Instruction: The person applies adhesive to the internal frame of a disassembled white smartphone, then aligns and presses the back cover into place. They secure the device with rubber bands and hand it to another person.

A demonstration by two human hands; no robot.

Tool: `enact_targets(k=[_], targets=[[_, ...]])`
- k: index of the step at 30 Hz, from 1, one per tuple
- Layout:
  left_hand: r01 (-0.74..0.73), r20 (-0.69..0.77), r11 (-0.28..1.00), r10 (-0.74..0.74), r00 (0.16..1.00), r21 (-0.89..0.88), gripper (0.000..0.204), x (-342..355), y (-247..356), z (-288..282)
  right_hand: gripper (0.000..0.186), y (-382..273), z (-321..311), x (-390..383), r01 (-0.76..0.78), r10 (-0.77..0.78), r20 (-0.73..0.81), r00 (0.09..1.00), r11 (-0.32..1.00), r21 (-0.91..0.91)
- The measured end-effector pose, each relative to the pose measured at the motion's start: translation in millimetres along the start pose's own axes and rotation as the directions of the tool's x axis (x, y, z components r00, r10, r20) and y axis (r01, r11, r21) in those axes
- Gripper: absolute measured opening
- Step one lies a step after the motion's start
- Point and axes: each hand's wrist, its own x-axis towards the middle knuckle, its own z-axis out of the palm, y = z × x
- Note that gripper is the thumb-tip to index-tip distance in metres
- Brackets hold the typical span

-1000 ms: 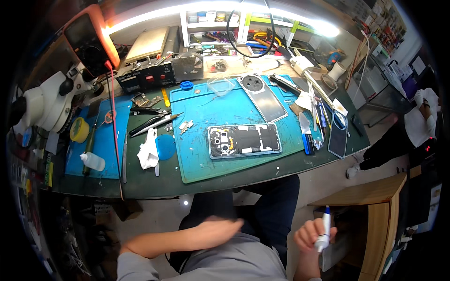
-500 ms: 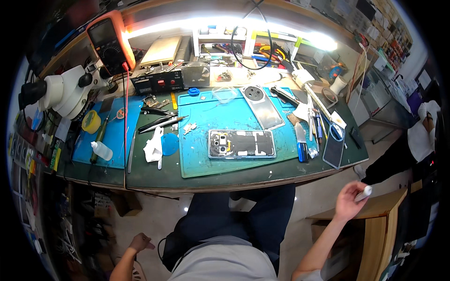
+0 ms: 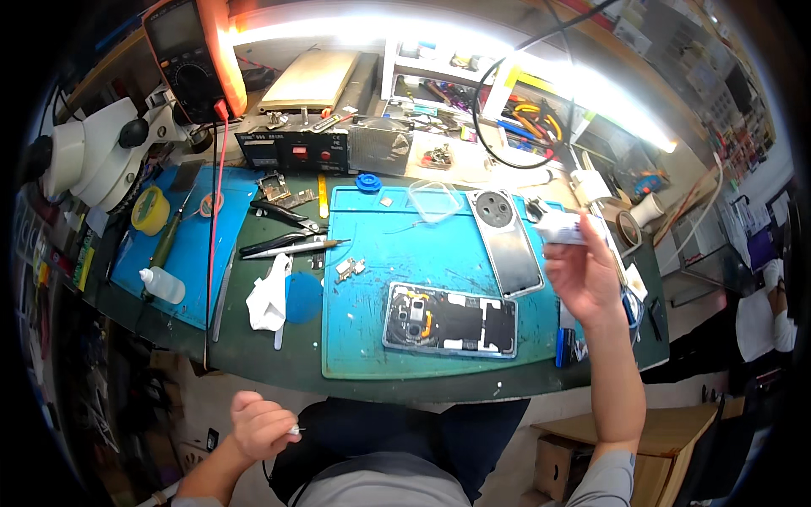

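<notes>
My right hand point(image 3: 583, 275) is raised over the right side of the blue work mat point(image 3: 355, 359), closed on a small white tube point(image 3: 559, 228). Below my left hand's knuckles pokes a small white piece point(image 3: 295, 429) with a thin tip; its kind is too small to make out. That left hand point(image 3: 262, 427) is closed around it, in front of the bench edge. An opened phone point(image 3: 452, 321), its inner parts showing, lies flat on the mat. Beyond it rests a phone back cover point(image 3: 507, 245) with a round camera ring, close to my right hand.
A clear plastic box point(image 3: 435, 201), tweezers and pliers point(image 3: 283, 215), a white cloth point(image 3: 269, 296) and a dropper bottle point(image 3: 162, 286) lie about. An orange multimeter point(image 3: 194, 63) and a microscope point(image 3: 97, 156) stand left. A black cable point(image 3: 515, 165) hangs above. Another person point(image 3: 760, 308) is far right.
My right hand has come from beside the bench, up and left over the mat, with the white tube. My left hand has risen, and a small white piece now shows in it.
</notes>
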Motion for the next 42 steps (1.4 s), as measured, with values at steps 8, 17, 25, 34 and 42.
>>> enact_targets(k=[8,17,25,34,42], targets=[[0.196,-0.185,0.98,-0.19,0.964,0.016,0.016,88.3,-22.5,5.2,0.049,49.2,51.5,58.1,-0.066,0.281,0.336,0.899,0.845,-0.531],[0.327,-0.187,0.936,-0.301,0.935,0.13,0.015,93.8,-18.2,11.3,0.043,60.2,51.0,62.0,-0.065,0.253,0.221,0.942,0.782,-0.62],[0.356,-0.163,0.927,-0.336,0.928,0.113,0.015,93.8,-16.8,10.4,0.031,53.1,57.2,61.0,-0.045,0.286,0.22,0.933,0.698,-0.715],[0.361,-0.144,0.923,-0.342,0.929,0.134,0.014,99.7,-17.7,8.9,0.035,65.5,73.0,61.4,-0.023,0.372,0.245,0.895,0.589,-0.808],[0.359,-0.132,0.923,-0.342,0.93,0.136,0.015,98.4,-20.2,10.1,0.033,71.4,71.6,58.9,-0.043,0.404,0.268,0.875,0.615,-0.787]])
